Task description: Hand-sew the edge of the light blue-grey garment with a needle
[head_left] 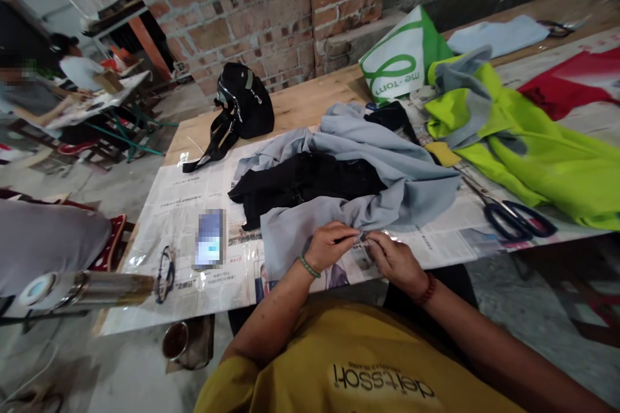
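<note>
1. Two writings can be read in part: on the green and white bag [397,61] the letters look like "me·Tom", and on the yellow shirt [314,352] a dark word looks like "deitssori", upside down here. The print on the newspaper [179,197] is too small to read.
2. The left hand [332,246], with a green bracelet, is bent inward, palm down. The right hand [394,261], with a red bracelet, comes from the other side, its fingers curled.
3. Their fingertips nearly meet at the near edge of the grey cloth [290,235]. For each grip, I cannot tell whether it is closed, or what it pinches.
4. The grey cloth lies crumpled on the bench [300,93], its long axis from left to right, one flat corner pointing toward the person. The black cloth [314,181] lies over it, similarly directed.
</note>
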### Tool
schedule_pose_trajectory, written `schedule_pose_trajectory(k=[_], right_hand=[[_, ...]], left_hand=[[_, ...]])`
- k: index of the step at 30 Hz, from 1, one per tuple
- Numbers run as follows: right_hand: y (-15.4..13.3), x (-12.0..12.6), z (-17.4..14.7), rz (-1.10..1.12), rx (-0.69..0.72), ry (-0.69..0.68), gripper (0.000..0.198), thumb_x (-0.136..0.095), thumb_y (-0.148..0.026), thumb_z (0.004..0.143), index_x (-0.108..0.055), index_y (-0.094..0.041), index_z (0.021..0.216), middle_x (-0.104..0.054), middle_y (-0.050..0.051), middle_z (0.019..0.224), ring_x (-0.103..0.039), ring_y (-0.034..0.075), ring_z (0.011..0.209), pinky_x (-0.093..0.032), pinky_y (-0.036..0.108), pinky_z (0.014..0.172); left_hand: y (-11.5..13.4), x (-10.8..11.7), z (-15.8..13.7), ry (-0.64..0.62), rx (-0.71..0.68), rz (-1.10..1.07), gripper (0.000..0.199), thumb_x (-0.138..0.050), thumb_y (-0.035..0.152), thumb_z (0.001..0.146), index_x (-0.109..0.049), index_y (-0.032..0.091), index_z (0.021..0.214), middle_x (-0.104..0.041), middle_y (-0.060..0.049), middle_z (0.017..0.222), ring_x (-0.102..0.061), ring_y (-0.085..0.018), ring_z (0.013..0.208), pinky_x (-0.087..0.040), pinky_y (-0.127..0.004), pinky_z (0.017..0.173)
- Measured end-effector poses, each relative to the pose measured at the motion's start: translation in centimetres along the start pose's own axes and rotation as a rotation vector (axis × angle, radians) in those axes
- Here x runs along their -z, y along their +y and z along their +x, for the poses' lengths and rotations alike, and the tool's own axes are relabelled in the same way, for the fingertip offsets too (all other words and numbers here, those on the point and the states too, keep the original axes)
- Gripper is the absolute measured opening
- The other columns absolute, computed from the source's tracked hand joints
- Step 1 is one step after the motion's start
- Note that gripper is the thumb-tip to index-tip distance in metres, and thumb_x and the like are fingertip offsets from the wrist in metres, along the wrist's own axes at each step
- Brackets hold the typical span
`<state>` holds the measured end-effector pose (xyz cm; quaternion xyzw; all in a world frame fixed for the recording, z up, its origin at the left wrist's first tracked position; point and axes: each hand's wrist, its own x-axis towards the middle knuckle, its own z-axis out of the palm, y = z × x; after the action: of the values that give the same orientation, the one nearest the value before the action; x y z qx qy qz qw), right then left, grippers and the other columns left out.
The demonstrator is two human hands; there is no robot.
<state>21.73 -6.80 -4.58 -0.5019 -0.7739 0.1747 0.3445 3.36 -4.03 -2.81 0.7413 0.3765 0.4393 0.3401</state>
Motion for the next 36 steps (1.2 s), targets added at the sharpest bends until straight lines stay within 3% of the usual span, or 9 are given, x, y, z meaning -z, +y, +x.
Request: schedule_pose_trajectory(k=[7,14,17,23,28,33,36], right_hand=[[-1.0,-0.4,0.2,0.045,-0.042,0.009,0.019,-0.037,-0.029,0.090,-0.054,-0.023,0.095,-0.067,0.003,0.071,-0.064,0.017,0.060,-0.048,0.027,0.057],[-1.0,-0.8,0.3,0.083,-0.105,0.060,0.018,-0.038,-0.033,0.089,-0.054,-0.024,0.093,-0.064,0.002,0.066,-0.061,0.017,0.055,-0.046,0.027,0.054],[-1.2,-0.8,0.4,0.124,-0.128,0.068,0.016,-0.038,-0.033,0.089,-0.051,-0.024,0.093,-0.060,0.000,0.060,-0.059,0.016,0.052,-0.045,0.027,0.053],[-1.6,-0.9,0.6,0.221,-0.162,0.068,0.011,-0.039,-0.029,0.089,-0.043,-0.023,0.097,-0.066,0.004,0.076,-0.064,0.017,0.066,-0.049,0.027,0.058],[-1.5,-1.3,0.7,0.210,-0.222,0.091,0.012,-0.042,-0.029,0.087,-0.042,-0.022,0.096,-0.064,0.001,0.068,-0.062,0.016,0.059,-0.048,0.026,0.055],[-1.0,0.4,0.2,0.173,-0.111,0.013,0.016,-0.048,-0.032,0.086,-0.050,-0.022,0.099,-0.067,0.004,0.081,-0.066,0.017,0.070,-0.051,0.028,0.063],[-0.7,2.5,0.2,0.028,-0.067,0.128,0.015,-0.051,-0.032,0.084,-0.058,-0.023,0.095,-0.066,0.006,0.088,-0.064,0.020,0.075,-0.051,0.032,0.067]], left_hand=[[-0.5,-0.2,-0.1,0.022,-0.109,0.064,0.020,-0.054,0.024,0.086,-0.072,0.017,0.094,-0.069,-0.006,0.078,-0.062,-0.012,0.073,-0.054,-0.025,0.068],[-1.0,-0.2,-0.4,-0.113,-0.144,0.195,0.025,-0.048,0.021,0.088,-0.070,0.018,0.100,-0.068,-0.006,0.084,-0.062,-0.013,0.078,-0.054,-0.026,0.074],[-0.9,-0.4,-0.3,-0.104,-0.140,0.203,0.023,-0.049,0.020,0.087,-0.070,0.017,0.098,-0.068,-0.006,0.082,-0.062,-0.013,0.075,-0.054,-0.025,0.073],[-0.9,-0.8,-0.2,-0.046,-0.120,0.230,0.023,-0.051,0.018,0.084,-0.069,0.015,0.098,-0.066,-0.005,0.077,-0.060,-0.012,0.070,-0.052,-0.023,0.068],[-1.5,-0.8,-0.4,-0.099,-0.170,0.266,0.026,-0.048,0.017,0.085,-0.069,0.014,0.100,-0.064,-0.006,0.077,-0.061,-0.013,0.072,-0.053,-0.024,0.070],[-1.7,-0.6,-0.5,-0.090,-0.133,0.290,0.027,-0.049,0.014,0.084,-0.069,0.013,0.102,-0.066,-0.007,0.082,-0.062,-0.014,0.075,-0.053,-0.024,0.073],[-1.8,-0.6,-0.6,-0.118,-0.117,0.326,0.027,-0.049,0.014,0.084,-0.068,0.016,0.103,-0.066,-0.006,0.085,-0.063,-0.014,0.076,-0.053,-0.024,0.073]])
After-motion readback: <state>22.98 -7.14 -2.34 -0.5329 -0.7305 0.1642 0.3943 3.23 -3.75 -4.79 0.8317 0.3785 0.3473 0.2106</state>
